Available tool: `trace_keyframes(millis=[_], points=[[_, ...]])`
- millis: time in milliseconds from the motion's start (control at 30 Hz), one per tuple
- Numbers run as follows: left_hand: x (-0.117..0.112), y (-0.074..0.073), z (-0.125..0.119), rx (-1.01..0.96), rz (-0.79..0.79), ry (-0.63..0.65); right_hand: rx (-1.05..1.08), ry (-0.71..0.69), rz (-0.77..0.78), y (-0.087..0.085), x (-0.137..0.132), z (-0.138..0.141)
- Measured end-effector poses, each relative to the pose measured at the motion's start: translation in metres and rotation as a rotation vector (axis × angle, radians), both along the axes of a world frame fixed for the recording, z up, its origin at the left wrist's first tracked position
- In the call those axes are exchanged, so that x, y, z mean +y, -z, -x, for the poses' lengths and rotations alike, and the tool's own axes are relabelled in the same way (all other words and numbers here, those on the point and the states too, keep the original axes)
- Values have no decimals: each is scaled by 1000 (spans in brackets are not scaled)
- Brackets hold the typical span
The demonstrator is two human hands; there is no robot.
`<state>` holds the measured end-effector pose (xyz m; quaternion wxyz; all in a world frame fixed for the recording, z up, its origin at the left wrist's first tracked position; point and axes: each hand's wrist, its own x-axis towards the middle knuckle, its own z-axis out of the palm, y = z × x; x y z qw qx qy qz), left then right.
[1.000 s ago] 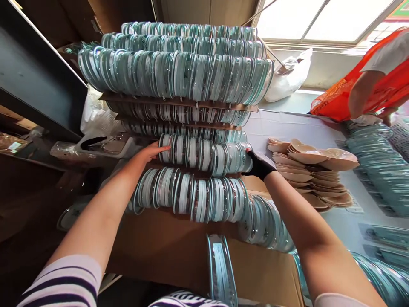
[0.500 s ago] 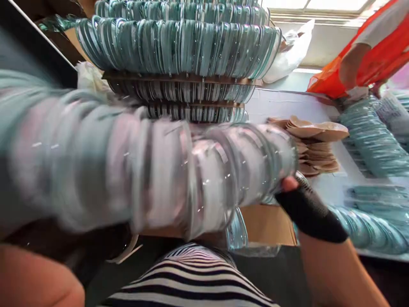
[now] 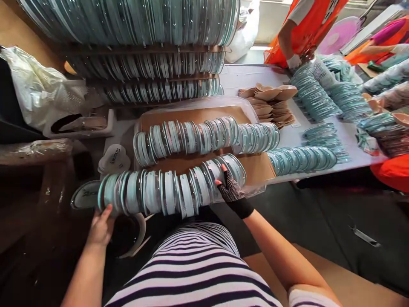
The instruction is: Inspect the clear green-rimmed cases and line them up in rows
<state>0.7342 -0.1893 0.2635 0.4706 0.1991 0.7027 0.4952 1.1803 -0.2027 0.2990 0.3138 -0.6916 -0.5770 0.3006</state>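
Note:
A long row of clear plastic packages with pale blue-green contents [image 3: 171,194] stretches between my two hands, along the front of an open cardboard box [image 3: 258,166]. My left hand [image 3: 102,221], bare, grips the row's left end from below. In a black fingerless glove, my right hand [image 3: 232,187] presses its fingers on the packages near the right end. One package [image 3: 84,194] juts out flat past my left hand. Behind, a second row of the same packages [image 3: 188,138] lies in the box. Whether the held row touches the box is unclear.
Tall tiers of packages [image 3: 143,64] rise at the back. Stacked tan cup-shaped pads [image 3: 270,102] and more package rows [image 3: 303,160] cover the table to the right. A co-worker in an orange vest [image 3: 300,30] stands beyond. A white tray [image 3: 110,123] sits left.
The held row, blurred and raised close to the camera before, is now lower at the box's front. My left hand has come into clear view, and the camera view has shifted.

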Motion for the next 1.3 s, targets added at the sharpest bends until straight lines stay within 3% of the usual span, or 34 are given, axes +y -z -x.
trace_keyframes(millis=[133,233,333,400,500,700,867,1000,1167,1300], points=[[8,19,-16,-73,26,-54,-384,-122,-313,2,-10,-10],[4,24,-26,-72,1,-48,-479,20,-415,7,-17,-41],[-4,26,-36,-49,-9,-22,-349,199,-271,29,-17,-72],[-8,26,-43,10,-18,-21,-248,235,-170,45,-19,-84],[-11,26,-46,118,-54,14,-248,277,-154,56,-25,-93],[-12,26,-31,270,-59,162,-324,230,-135,55,-31,-102],[-3,26,-47,20,3,15,-357,181,-154,58,-24,-97],[-5,25,-59,57,-57,-109,-333,146,-179,60,-30,-89],[-33,21,-66,232,-165,-65,-356,311,-168,62,-47,-94],[-44,23,-86,260,-82,46,-375,406,-184,65,-51,-118]])
